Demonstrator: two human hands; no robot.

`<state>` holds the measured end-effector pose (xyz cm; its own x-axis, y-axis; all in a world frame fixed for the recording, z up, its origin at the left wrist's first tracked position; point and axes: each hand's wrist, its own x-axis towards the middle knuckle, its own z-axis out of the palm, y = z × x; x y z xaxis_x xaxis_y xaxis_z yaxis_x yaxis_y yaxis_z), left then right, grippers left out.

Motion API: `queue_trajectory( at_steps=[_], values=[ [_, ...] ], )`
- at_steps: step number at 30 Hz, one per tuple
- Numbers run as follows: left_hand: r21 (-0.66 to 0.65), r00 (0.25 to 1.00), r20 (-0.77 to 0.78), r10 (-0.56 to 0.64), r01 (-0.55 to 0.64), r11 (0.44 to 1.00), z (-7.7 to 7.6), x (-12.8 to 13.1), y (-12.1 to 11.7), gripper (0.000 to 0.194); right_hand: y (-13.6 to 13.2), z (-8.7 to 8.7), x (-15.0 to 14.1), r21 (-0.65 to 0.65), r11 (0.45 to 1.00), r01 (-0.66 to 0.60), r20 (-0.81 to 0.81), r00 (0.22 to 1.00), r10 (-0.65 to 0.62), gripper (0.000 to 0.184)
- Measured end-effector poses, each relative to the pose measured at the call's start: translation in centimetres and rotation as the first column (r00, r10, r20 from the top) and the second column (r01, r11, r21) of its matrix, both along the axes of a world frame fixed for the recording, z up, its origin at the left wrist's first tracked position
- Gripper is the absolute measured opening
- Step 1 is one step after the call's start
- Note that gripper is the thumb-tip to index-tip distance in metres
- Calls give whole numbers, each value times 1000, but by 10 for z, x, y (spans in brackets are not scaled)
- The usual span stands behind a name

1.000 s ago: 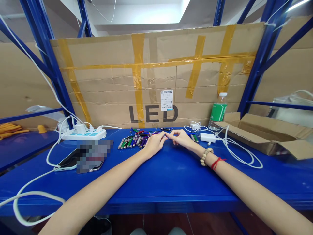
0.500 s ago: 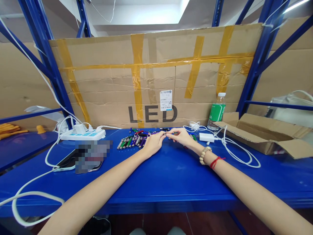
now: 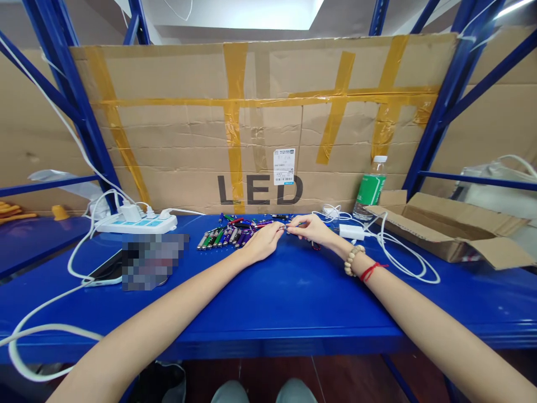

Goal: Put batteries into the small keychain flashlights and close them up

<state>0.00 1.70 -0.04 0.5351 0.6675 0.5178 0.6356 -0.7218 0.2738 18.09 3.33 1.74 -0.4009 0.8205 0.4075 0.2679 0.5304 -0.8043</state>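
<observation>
Blue underneath, working near the back edge of the shelf (image 3: pixel 268 302). Pinches a small shiny piece (image 3: pixel 286 226), too small to name, between the closed fingertips of left hand (image 3: pixel 262 242) and right hand (image 3: pixel 312 228). To the left, near that back edge, shows coloured tubes (image 3: pixel 221 238), partly lined up side by side, partly strewn loosely behind; cannot tell finished from unfinished, nor count any remainder. Compared with half a second ago, shows the cardboard panel (image 3: pixel 180 140) higher in view; keeps both hands nearly fingertip to fingertip.
</observation>
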Motion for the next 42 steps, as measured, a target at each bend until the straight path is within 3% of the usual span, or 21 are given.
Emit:
queue_trajectory(
  at_steps=[11,24,34,42],
  values=[
    [6,995,-46,-92,92,996,0,-5,-2,24,-3,-1,0,22,997,-78,29,997,78,37],
    [116,996,-17,-83,84,990,-1,-5,-2,21,-13,2,-8,90,995,-38,25,999,36,42],
    [164,999,26,-36,31,986,-4,-5,-1,19,-17,5,-12,-8,1000,13,42,999,-12,44],
    [102,999,22,-28,26,994,3,-1,-7,22,-4,-4,-10,-24,998,56,17,998,-56,44]
  ],
)
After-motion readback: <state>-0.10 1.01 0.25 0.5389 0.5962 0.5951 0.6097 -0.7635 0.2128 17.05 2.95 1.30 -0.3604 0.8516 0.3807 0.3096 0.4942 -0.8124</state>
